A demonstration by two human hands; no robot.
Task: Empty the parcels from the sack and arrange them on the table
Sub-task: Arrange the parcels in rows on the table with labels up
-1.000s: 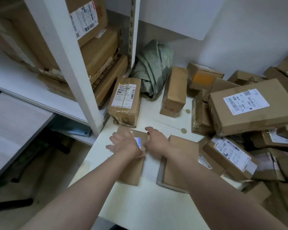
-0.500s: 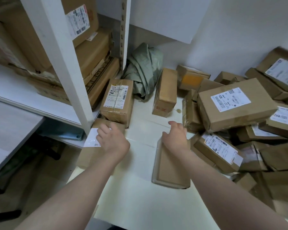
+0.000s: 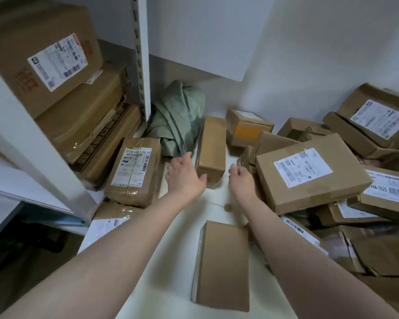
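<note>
Head view, far left: stacked cardboard boxes [image 3: 83,116] fill a white shelf unit [image 3: 35,143].
Labelled parcel [image 3: 134,173]: lies on the table [image 3: 168,284] just beside the shelf post, label up.
Sack [image 3: 177,120]: green and crumpled, at the back of the table against the wall.
Left hand [image 3: 184,178]: released, fingers spread, reaching at the left side of the narrow parcel [image 3: 211,148]; contact cannot be told.
Right hand [image 3: 240,180]: fingers curled at the heap's near edge; whether it grasps anything cannot be told.
Flat parcel [image 3: 224,263]: lies on the table between the forearms.
Heap [image 3: 378,203]: parcels piled at right, the large parcel [image 3: 309,180] on top, label up.
</note>
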